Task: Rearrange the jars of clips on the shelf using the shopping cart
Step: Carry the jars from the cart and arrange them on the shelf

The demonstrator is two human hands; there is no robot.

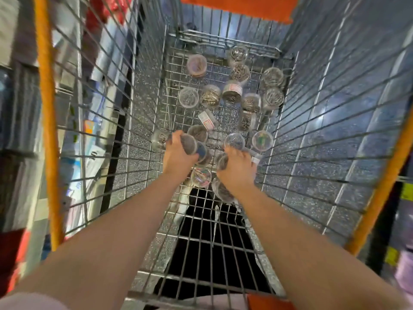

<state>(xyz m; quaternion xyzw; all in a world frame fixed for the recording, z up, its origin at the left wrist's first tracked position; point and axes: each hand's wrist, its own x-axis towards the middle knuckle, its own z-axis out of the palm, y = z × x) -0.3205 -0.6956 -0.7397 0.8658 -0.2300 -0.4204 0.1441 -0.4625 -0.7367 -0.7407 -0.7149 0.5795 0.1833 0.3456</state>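
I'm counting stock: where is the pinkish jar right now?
In the head view, the pinkish jar stands at the far left of the shopping cart floor; its nearest neighbour is a clear jar of silver clips, nearer the person.

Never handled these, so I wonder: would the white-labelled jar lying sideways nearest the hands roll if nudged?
Probably: the white-labelled jar is round and lies on its side, though the wire cart floor may catch it. It likely feels light, being small and seemingly clear plastic; its loose contents would shift.
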